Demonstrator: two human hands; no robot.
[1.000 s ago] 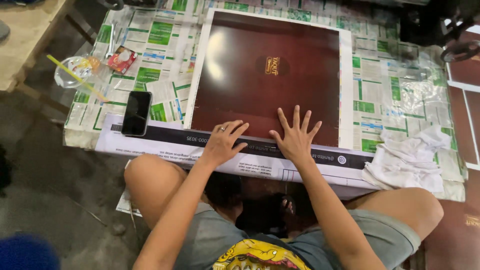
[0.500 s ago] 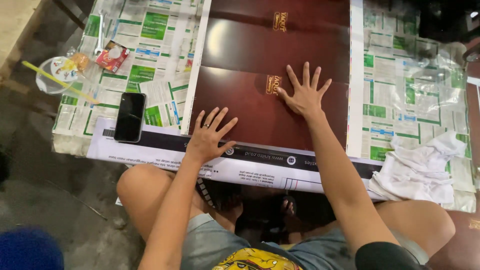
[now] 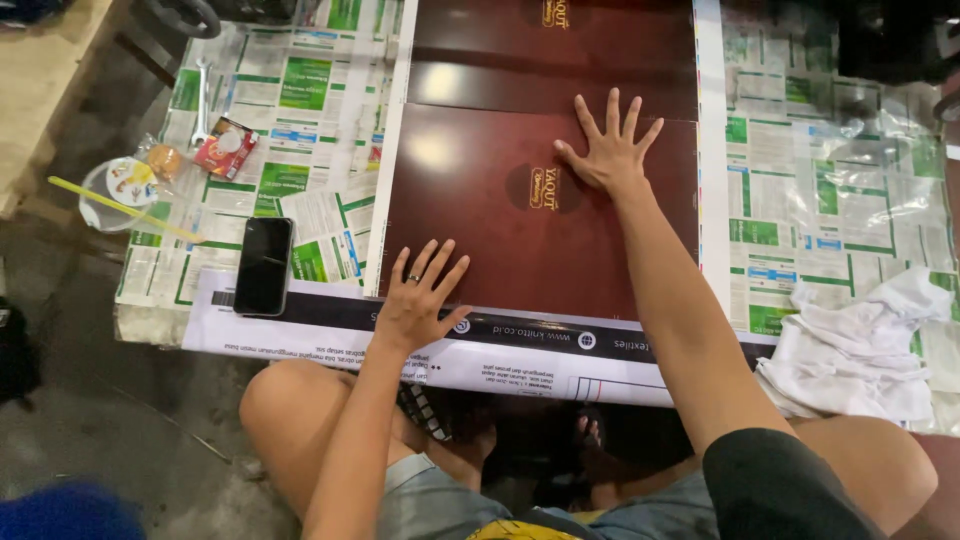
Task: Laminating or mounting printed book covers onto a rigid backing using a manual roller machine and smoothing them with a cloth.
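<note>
Pressing flat with fingers spread, both hands lay open on the dark red board (image 3: 490,215), gripping nothing. The left hand (image 3: 418,300) sat at the board's near edge, about six o'clock, its heel over the white printed strip (image 3: 520,345) along the counter (image 3: 840,190) front. The right hand (image 3: 608,150) reached further out, toward one o'clock, just beside the gold emblem (image 3: 545,187) and touching the seam where a second dark panel (image 3: 560,45) began. The board's long axis ran away from the person, six to twelve o'clock, so the right hand was nearer its far part. At nine o'clock lay a black phone (image 3: 263,265); at four o'clock, a crumpled white cloth (image 3: 860,345).
</note>
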